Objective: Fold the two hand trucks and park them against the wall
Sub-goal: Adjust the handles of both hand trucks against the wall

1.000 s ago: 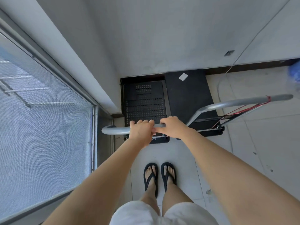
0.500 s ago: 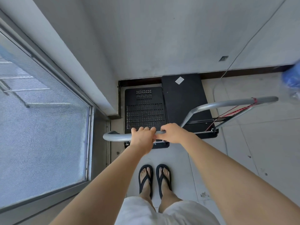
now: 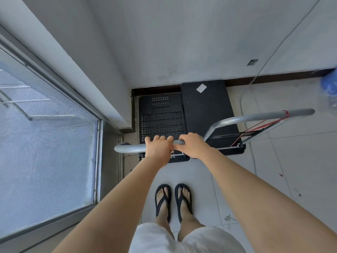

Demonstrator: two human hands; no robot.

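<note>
Pale floor tiles [image 3: 198, 178] lie bare below the grip, between the flip-flops [image 3: 172, 201] and the trucks, with more open tile to its right. Left hand [image 3: 158, 149] and right hand [image 3: 191, 146], thumbs touching, are both clenched on the grey handle [image 3: 131, 148] of the perforated hand truck [image 3: 161, 117], hiding its middle and the hinge beneath. Beyond the grip both black decks reach the wall [image 3: 182, 42], the smooth hand truck [image 3: 206, 105] just right, its own handle [image 3: 255, 116] raised, red cord [image 3: 259, 127] tied there; a blurred blue object [image 3: 330, 84] is cut off.
</note>
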